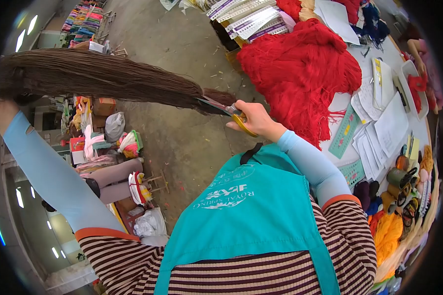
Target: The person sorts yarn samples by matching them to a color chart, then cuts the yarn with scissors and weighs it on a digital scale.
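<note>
A long hank of dark brown thread point(108, 78) stretches across the upper left, its strands running nearly level. At the far left edge my left hand point(1, 114) is closed around the hank's end, with its fingers partly hidden. My right hand point(257, 119) grips a pair of scissors point(242, 125) by yellow handles. The metal blades lie against the narrow right end of the hank, where the strands are gathered. Whether the blades are parted there is hard to make out.
A white table point(381, 56) on the right carries a heap of red thread point(305, 73), printed cards point(251, 19), papers point(391, 123) and a green template point(344, 130). Yellow-orange yarn point(389, 236) lies at lower right. Another person's arm point(418, 54) shows beyond the table. Bags and boxes stand on the left.
</note>
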Tool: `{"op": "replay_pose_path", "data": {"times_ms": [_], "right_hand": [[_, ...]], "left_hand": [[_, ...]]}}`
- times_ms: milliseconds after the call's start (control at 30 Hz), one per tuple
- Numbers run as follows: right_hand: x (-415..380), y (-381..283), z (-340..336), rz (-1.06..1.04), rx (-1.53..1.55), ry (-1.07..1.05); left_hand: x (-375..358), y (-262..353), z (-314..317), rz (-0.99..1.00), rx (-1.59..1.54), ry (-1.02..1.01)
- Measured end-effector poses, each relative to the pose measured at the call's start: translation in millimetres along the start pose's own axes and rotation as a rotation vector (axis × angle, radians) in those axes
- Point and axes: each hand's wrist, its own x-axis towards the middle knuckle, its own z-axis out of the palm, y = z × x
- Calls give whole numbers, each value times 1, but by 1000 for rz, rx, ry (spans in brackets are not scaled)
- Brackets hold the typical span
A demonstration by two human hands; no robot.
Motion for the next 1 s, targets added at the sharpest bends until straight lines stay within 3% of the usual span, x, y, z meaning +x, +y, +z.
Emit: {"op": "replay_pose_path", "data": {"times_ms": [300,567,667,733,767,833,867,900,933,967,1000], "right_hand": [[-6,-14,-13,-93,32,-43],[-14,-29,-30,31,39,-210],[-28,-16,-27,173,408,-111],[-35,1,-23,173,419,96],[-39,7,-25,232,353,149],[-51,31,-27,472,189,143],[-60,44,-27,569,210,204],[-72,56,-30,516,122,267],[-85,62,-35,549,174,310],[-95,59,-45,444,85,356],[-109,54,-57,577,86,366]], "left_hand": [[4,37,-43,270,551,178],[7,52,-64,415,831,246],[14,55,-61,467,858,192],[21,63,-56,368,680,91],[26,71,-53,273,519,32],[26,71,-42,253,484,82],[24,58,-32,338,711,222],[24,42,-23,431,917,358],[9,22,-18,296,925,227],[9,13,-24,343,876,189],[14,9,-33,313,784,270]]}}
